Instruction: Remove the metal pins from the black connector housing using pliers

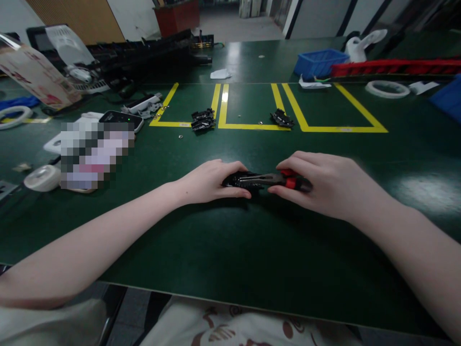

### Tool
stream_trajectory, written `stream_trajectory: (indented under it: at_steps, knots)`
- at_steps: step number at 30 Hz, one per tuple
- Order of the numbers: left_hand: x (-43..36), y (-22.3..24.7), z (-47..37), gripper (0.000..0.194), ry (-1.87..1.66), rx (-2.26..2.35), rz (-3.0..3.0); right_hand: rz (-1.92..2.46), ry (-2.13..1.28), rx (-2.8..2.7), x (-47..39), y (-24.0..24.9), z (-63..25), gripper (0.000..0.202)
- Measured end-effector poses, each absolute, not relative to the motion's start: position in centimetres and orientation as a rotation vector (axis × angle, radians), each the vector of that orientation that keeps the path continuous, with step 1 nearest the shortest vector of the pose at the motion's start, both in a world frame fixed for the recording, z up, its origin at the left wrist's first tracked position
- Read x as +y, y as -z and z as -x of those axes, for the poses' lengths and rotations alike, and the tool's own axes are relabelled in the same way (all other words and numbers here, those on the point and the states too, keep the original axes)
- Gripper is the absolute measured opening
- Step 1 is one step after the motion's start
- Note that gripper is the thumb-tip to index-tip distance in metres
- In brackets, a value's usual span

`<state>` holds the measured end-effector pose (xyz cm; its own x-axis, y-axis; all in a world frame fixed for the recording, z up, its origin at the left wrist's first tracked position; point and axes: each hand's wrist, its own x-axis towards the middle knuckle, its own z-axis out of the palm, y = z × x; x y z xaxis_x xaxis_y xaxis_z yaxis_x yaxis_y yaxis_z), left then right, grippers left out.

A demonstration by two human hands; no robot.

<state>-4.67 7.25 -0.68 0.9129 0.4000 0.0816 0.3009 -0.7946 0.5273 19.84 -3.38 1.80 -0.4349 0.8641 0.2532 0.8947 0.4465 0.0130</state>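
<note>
Near the middle of the green table (230, 240), my left hand (212, 181) grips a small black part (236, 179) between thumb and fingers. My right hand (320, 185) is closed around the red and black handles of a pair of pliers (266, 179). The metal jaws point left and lie over the black part, between my two hands. Whether the jaws are clamped on it I cannot tell. Beyond my hands, similar black parts (203, 120) lie by the left yellow outline, and another black part (282, 118) lies at the middle outline's right corner.
Yellow tape outlines (259, 127) mark the table. On the left are a phone (101, 161), a black device (121, 120) and white tape rolls (42, 178). A blue basket (319, 64), a red strip (392, 68) and a tape ring (387, 89) stand back right. Long black assemblies (151, 55) lie back left.
</note>
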Motion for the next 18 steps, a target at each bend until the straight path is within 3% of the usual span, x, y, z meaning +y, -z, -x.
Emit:
stream_trajectory:
  at_steps: [18]
  knots:
    - [7.23, 0.57, 4.74, 0.045, -0.268, 0.481, -2.553, 1.651, 0.180, -2.473, -3.33, -1.95, -19.52, 0.037]
